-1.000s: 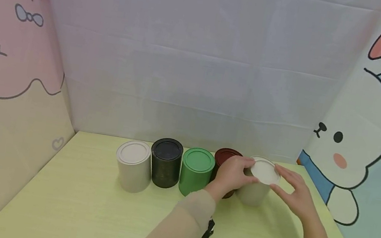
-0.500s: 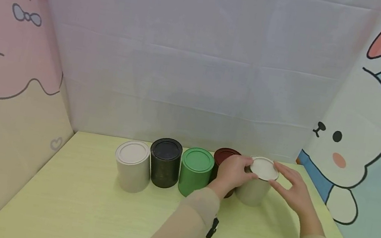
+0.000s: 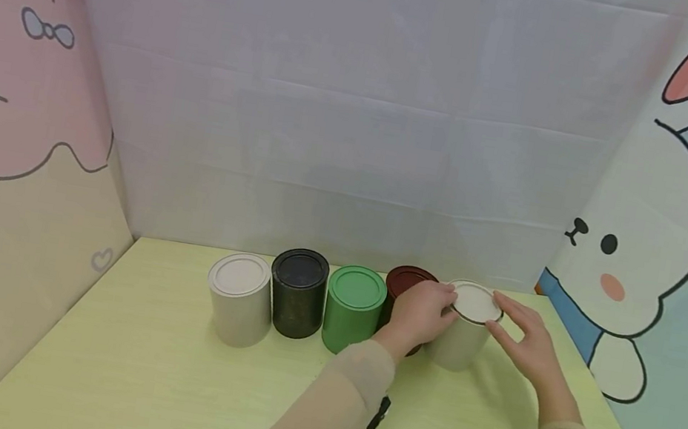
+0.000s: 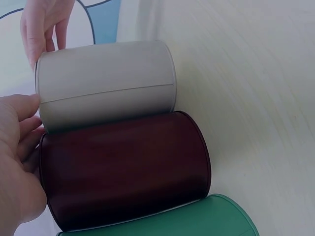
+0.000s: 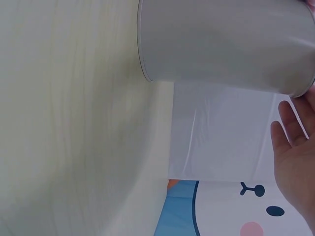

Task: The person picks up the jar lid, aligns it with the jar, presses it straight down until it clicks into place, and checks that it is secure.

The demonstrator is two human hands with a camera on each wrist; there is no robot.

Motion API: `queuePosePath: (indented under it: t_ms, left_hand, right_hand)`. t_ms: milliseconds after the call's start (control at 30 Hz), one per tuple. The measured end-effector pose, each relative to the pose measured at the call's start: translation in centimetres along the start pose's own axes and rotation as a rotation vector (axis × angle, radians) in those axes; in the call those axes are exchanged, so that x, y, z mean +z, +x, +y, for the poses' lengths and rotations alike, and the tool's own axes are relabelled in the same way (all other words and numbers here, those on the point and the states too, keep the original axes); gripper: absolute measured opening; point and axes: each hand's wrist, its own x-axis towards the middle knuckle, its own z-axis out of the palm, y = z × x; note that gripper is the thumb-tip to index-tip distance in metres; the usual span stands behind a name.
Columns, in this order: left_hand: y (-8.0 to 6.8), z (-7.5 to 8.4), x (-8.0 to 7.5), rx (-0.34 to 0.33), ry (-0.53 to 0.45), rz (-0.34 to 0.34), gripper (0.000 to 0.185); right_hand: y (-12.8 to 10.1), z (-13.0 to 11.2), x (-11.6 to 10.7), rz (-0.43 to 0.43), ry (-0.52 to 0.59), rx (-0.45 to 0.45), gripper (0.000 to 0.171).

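Note:
Both hands are at the round white lid (image 3: 477,302) of an off-white can (image 3: 456,348), the rightmost in a row. The lid lies on the can's mouth, with a dark line along its right edge. My left hand (image 3: 419,313) holds the lid's left rim, thumb in front, its wrist over the dark red can (image 3: 406,282). From the other side, my right hand (image 3: 529,346) holds the right rim between thumb and forefinger. In the left wrist view, my left fingers reach round the top end of the can (image 4: 106,81). The right wrist view shows the can's side (image 5: 226,44) near my right fingers.
Left of the dark red can stand a green can (image 3: 352,321), a black can (image 3: 296,312) and another off-white can (image 3: 241,311), all lidded. The row sits near the back of the pale yellow table (image 3: 155,380). White cloth (image 3: 330,130) hangs behind.
The white lid was raised and tilted a second ago; it has come down and back onto the can's mouth. Both hands have shifted slightly with it. The other cans have stayed put.

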Motion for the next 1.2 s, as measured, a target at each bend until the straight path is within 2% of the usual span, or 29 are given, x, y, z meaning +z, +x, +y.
queuePosePath:
  t_ms: [100, 367, 567, 900, 1200]
  left_hand:
    - [-0.2, -0.1, 0.1, 0.04, 0.072, -0.011, 0.028]
    - [-0.7, -0.5, 0.3, 0.143, 0.167, 0.013, 0.032]
    - [-1.6, -0.8, 0.6, 0.254, 0.3, 0.023, 0.04]
    - [-2.3, -0.8, 0.6, 0.31, 0.37, 0.033, 0.046]
    - [-2.4, -0.8, 0.5, 0.312, 0.385, 0.022, 0.047]
  right_hand:
    - [0.0, 0.0, 0.1, 0.022, -0.002, -0.029, 0.05]
    - [-0.3, 0.2, 0.4, 0.082, 0.0, -0.121, 0.048]
    - [-0.2, 0.3, 0.5, 0.128, -0.013, -0.205, 0.049]
    - [-0.1, 0.4, 0.5, 0.109, -0.1, -0.32, 0.034]
    - [-0.4, 0.2, 0.8, 0.119, -0.13, -0.321, 0.031]
